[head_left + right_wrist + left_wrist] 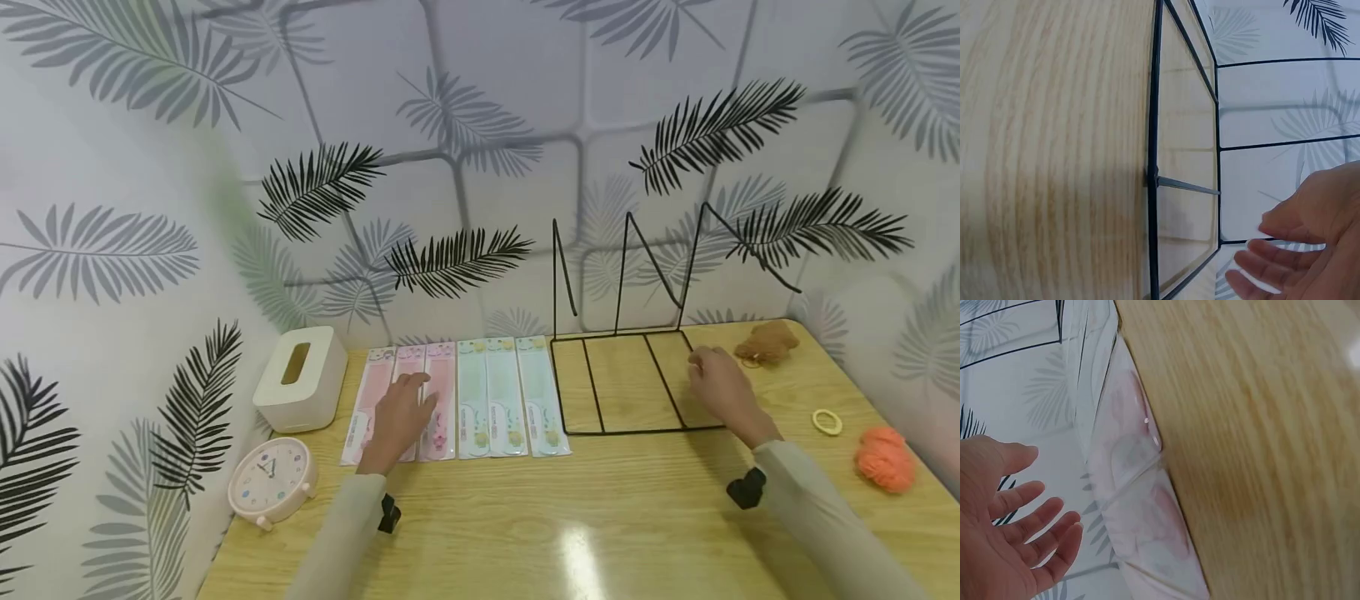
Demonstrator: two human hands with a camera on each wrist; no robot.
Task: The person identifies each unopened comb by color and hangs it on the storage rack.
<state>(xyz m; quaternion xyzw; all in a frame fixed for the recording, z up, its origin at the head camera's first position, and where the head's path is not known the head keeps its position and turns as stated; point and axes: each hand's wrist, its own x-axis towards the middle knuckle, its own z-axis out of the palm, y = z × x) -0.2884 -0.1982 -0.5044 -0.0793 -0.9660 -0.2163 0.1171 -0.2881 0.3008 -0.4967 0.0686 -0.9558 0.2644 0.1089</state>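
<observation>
While the left hand [399, 418] hovers over the pink packs [442, 375], left of the green packs [503, 400] on the counter [465, 542], the right hand [722, 385] is by the right end of the rack [664, 382], contact unclear. Reaching seems the step; gripping would call for curled fingers. Each wrist view shows fingers apart, holding nothing; only the head view shows the brown fluff [768, 340] at far right.

Head view: the left hand [399, 417] at seven o'clock covers part of the pink packets [447, 375], the right hand [724, 390] at four o'clock masks part of the black wire rack [664, 383], and the round clock's dial [270, 475] at eight o'clock is too small to read.
</observation>
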